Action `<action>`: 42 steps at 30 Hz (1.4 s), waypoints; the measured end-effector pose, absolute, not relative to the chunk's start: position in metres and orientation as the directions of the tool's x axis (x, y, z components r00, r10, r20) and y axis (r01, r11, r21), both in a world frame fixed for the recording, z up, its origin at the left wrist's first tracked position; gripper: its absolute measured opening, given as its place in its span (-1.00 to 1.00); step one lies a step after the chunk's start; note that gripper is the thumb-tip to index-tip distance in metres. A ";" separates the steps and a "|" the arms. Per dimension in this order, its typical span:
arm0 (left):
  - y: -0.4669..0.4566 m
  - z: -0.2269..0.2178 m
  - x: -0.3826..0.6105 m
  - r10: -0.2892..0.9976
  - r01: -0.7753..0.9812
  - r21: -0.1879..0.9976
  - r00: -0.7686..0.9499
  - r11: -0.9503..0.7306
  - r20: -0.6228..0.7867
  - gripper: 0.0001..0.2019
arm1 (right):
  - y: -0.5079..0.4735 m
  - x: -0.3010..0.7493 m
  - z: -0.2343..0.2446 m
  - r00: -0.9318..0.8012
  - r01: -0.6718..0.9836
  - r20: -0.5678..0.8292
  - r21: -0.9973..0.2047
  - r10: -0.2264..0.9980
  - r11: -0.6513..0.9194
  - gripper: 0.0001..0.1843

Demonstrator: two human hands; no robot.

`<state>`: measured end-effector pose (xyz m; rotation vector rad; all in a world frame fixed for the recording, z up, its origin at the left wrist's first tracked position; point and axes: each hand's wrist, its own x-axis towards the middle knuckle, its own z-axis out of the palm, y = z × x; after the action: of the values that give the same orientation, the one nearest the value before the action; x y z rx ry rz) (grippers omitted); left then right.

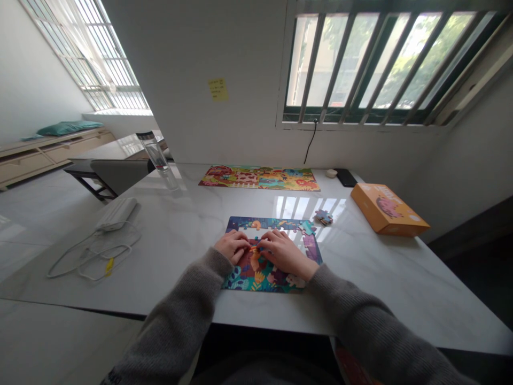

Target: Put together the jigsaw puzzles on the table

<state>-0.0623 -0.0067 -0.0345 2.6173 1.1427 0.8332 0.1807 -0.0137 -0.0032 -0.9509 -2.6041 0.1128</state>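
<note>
A colourful jigsaw puzzle (308, 248) lies on the white marble table (192, 214) right in front of me, with a gap in its upper middle. Both hands rest on it, fingertips meeting at the centre. My left hand (231, 246) has its fingers curled and pinched at an orange piece (253, 249). My right hand (282, 251) lies with fingers bent, pressing on the same spot. A few loose puzzle pieces (324, 216) sit just beyond the puzzle's upper right corner. Grey sleeves cover both arms.
A second finished puzzle (260, 178) lies at the far edge by the wall. An orange puzzle box (387, 209) sits at right, a dark phone (346, 177) and small white object behind it. A glass bottle (156, 152), white power adapter (117, 214) and looped cable (92, 256) occupy the left.
</note>
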 end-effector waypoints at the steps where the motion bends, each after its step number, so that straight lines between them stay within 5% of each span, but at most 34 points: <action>1: -0.008 -0.033 -0.062 0.706 0.615 0.352 0.568 -0.706 0.423 -0.75 | -0.014 0.180 -0.004 -0.705 0.611 0.308 -0.194 0.639 0.768 -0.77; 16: -0.013 -0.028 -0.058 0.673 0.576 0.347 0.623 -0.740 0.400 -0.75 | -0.024 0.188 -0.001 -0.765 0.538 0.288 -0.205 0.576 0.817 -0.69; 25: -0.015 -0.025 -0.059 0.650 0.561 0.329 0.638 -0.759 0.412 -0.76 | -0.026 0.196 0.003 -0.737 0.507 0.327 -0.309 0.591 0.804 -0.64; 35: -0.014 -0.024 -0.061 0.603 0.575 0.255 0.566 -0.777 0.562 -0.78 | 0.028 0.291 -0.002 -0.347 0.804 0.494 -0.281 0.797 0.524 -0.74; 42: -0.015 -0.027 -0.061 0.639 0.570 0.309 0.575 -0.761 0.512 -0.76 | 0.044 0.345 -0.010 -0.140 0.915 0.507 -0.263 0.851 0.307 -0.77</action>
<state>-0.0606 -0.0150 -0.0267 2.6888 1.0363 0.9412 0.3449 0.0443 -0.0105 -1.5604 -2.0050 -0.1448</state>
